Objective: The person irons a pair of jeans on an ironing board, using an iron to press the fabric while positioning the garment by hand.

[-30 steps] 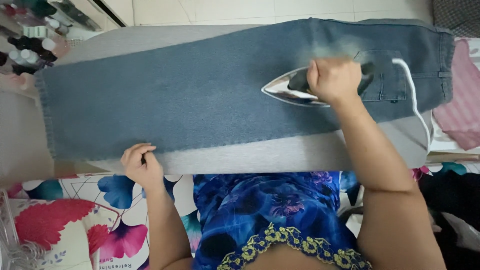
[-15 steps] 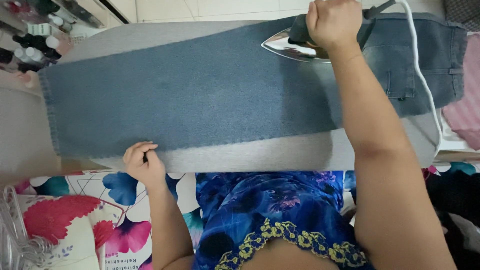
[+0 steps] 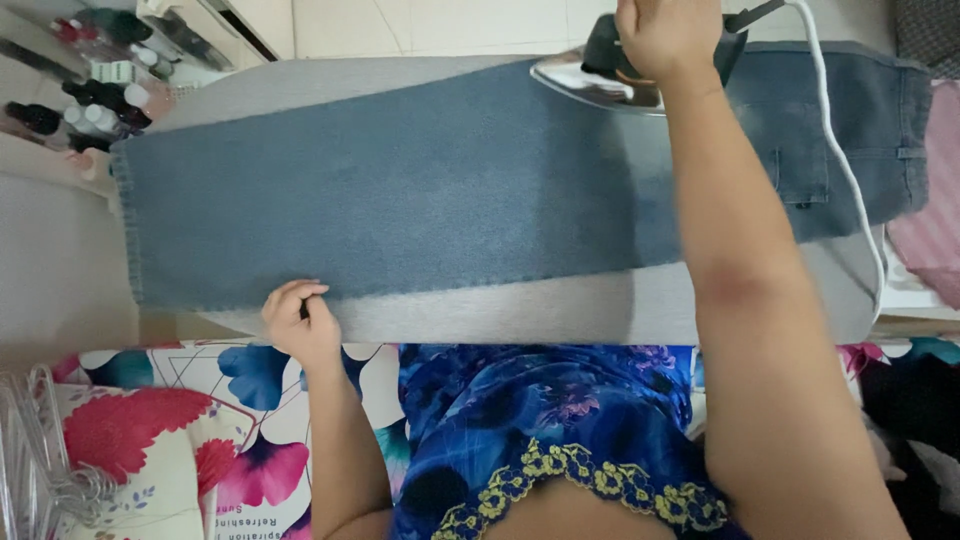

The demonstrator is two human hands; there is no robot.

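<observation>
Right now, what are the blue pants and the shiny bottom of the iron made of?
The pants look like denim: matte blue weave, faded patches, stitched pocket. The iron has a mirror-bright base, likely polished metal; its dark handle, gripped by the right hand, seems plastic.

Right hand (image 3: 668, 35) cut off at the knuckles by the top edge, covering the handle of the iron (image 3: 610, 75). White cord (image 3: 835, 150) running out past that edge too. Jeans (image 3: 420, 185) waistband cropped right of the iron. Bottles (image 3: 90, 90), far left of the iron, too blurred to identify.
</observation>
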